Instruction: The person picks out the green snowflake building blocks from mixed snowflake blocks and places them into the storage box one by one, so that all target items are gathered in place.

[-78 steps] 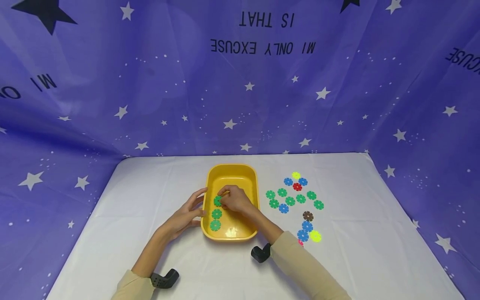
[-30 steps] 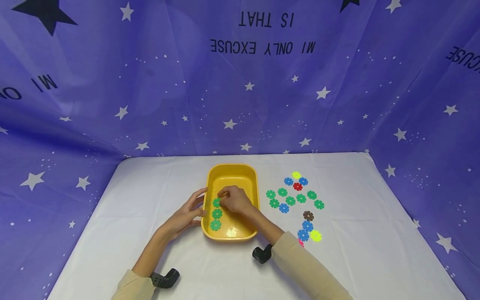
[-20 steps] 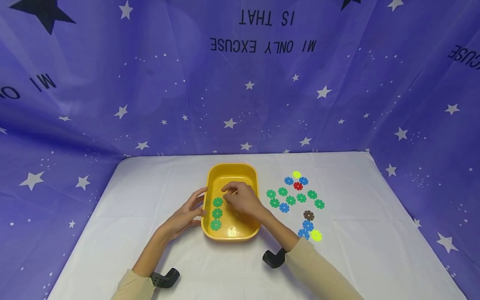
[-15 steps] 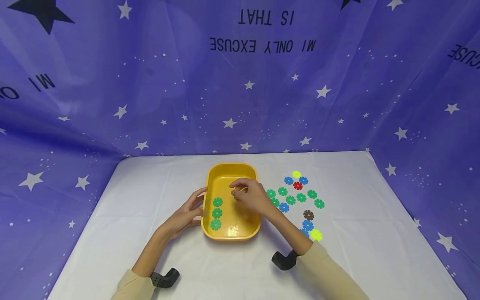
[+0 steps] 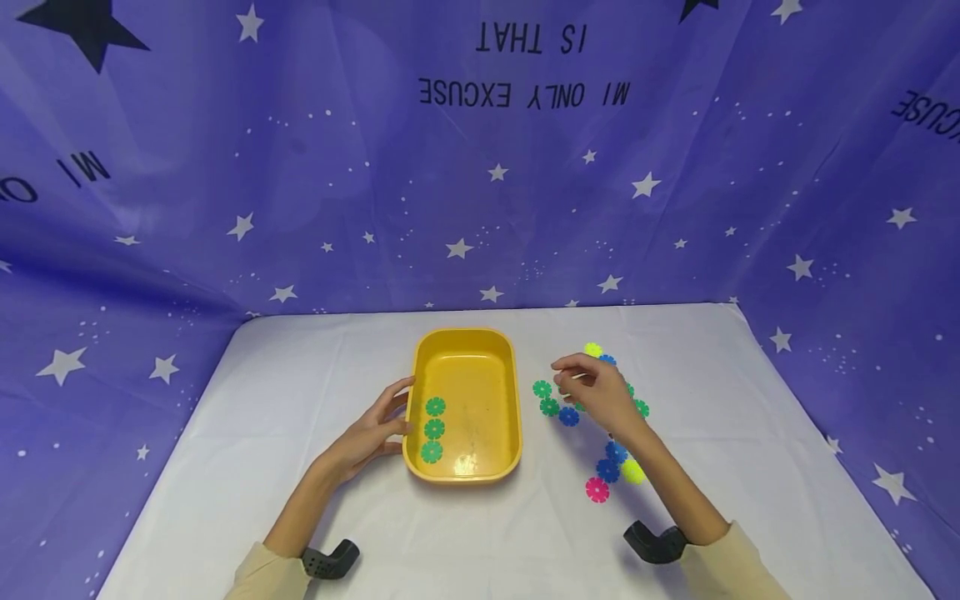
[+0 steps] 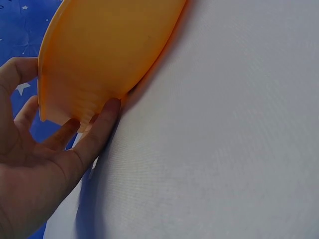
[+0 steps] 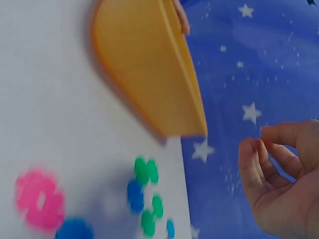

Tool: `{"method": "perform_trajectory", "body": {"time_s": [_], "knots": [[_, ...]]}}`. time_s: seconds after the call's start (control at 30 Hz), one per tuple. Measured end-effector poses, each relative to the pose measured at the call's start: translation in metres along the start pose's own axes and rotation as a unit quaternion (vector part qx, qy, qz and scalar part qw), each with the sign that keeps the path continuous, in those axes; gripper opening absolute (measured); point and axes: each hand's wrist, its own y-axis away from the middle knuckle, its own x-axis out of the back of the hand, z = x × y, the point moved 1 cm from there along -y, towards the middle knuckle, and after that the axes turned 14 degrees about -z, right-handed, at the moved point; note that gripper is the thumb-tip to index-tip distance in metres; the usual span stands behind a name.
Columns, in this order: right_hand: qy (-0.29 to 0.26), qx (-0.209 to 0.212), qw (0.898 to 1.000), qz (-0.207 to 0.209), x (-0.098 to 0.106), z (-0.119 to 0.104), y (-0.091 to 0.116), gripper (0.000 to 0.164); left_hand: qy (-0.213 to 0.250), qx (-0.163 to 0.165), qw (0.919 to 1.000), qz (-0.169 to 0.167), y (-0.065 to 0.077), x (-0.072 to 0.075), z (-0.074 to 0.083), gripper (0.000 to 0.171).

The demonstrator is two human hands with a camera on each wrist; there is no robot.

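Note:
In the head view a yellow tray (image 5: 464, 483) holds three green snowflake discs (image 5: 434, 428) in a column along its left side. My left hand (image 5: 369, 433) rests against the tray's outer left wall, its spread fingers touching the wall in the left wrist view. My right hand (image 5: 600, 393) hovers over the loose discs right of the tray. Its fingers bend loosely, the fingertips close together, with nothing seen between them in the right wrist view. Beneath and around it lie green discs (image 5: 549, 407), a blue disc (image 5: 568, 416) and others, partly hidden by the hand and forearm.
A pink disc (image 5: 597, 490), a yellow disc (image 5: 633, 472) and blue discs (image 5: 607, 471) lie nearer the front. Another yellow disc (image 5: 593, 349) lies farther back. A white cloth (image 5: 300, 358) covers the table; a purple star-patterned curtain (image 5: 465, 208) hangs behind and at both sides.
My right hand has let go of the upper green disc, lifted out of the tray and moved right over the loose discs. The pink disc is uncovered again. My left hand stays put.

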Motion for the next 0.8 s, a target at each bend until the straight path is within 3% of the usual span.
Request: {"method": "perform_trajectory", "body": {"time_s": [0.17,0.43,0.8], "knots": [[0.003,-0.017,1.000,0.020,0.024,0.025,0.020,0.026,0.006,-0.005,0.9999,-0.006,0.000,0.001,0.000,0.078],[-0.002,-0.087,0.995,0.044,0.047,0.072,0.046,0.034,0.008,-0.007,0.9999,-0.014,0.000,0.001,0.000,0.078],[0.030,-0.158,0.983,0.092,0.063,0.117,0.055,0.034,0.008,-0.006,0.9999,-0.012,0.000,0.001,0.001,0.078]]}}
